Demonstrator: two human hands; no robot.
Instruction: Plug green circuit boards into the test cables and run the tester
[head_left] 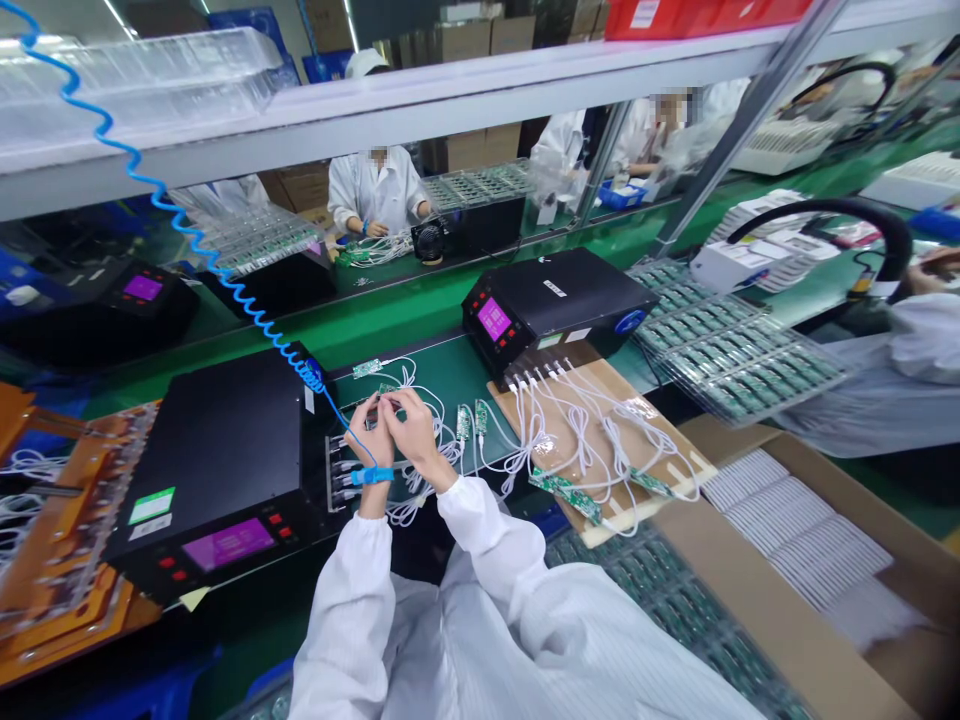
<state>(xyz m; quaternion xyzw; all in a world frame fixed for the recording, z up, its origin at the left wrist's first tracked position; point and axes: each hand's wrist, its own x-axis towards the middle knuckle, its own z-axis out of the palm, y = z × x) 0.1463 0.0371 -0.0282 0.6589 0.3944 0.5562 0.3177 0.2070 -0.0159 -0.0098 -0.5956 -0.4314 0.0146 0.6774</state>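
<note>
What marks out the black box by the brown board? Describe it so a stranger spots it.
On the green bench, find the brown board under white cables. The box stands at its far edge. Unlike the nearer box, it shows a round blue sticker.

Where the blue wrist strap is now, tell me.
The blue wrist strap is around the wrist of the left hand, left of centre in the head view, right of the nearest black unit, with the coiled blue cord leading to it.
</note>
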